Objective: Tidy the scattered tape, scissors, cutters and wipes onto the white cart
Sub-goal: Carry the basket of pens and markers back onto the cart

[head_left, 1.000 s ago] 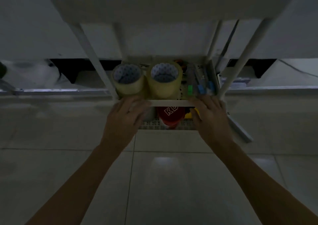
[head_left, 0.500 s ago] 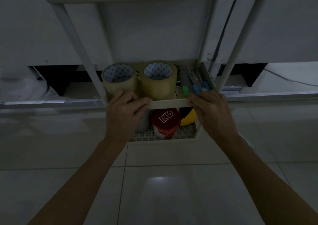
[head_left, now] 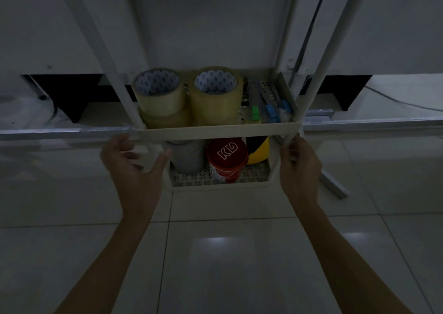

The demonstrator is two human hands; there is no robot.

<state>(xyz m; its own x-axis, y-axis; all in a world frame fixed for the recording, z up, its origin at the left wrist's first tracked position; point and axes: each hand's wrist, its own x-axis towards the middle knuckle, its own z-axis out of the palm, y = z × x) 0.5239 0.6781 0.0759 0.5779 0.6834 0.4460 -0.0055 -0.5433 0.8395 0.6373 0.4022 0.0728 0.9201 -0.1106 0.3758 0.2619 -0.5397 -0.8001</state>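
A dim view looks down past two bare forearms at a white cart standing on a pale tiled floor.

Both hands have dropped from the front rim of the middle shelf, where they rested half a second ago, to just below it. The left hand has let go of the near left corner and now hovers there, fingers loosely curved and spread, holding nothing, close to the front left post. The right hand sits at the near right corner, fingers curled round the front right post just under the rim.

On the middle shelf, two stacks of clear tape stand side by side at the left. Cutters with green and blue ends lie along the right edge. Whether scissors lie among them is too dark to tell.

On the bottom shelf a grey roll stands at the left, a red tub marked KD stands in the middle, and a yellow and black roll sits behind it to the right.

No loose items show on the floor. The tidying looks nearly or fully done. The lowered hands suggest the person is steadying or shifting the cart rather than placing anything more.
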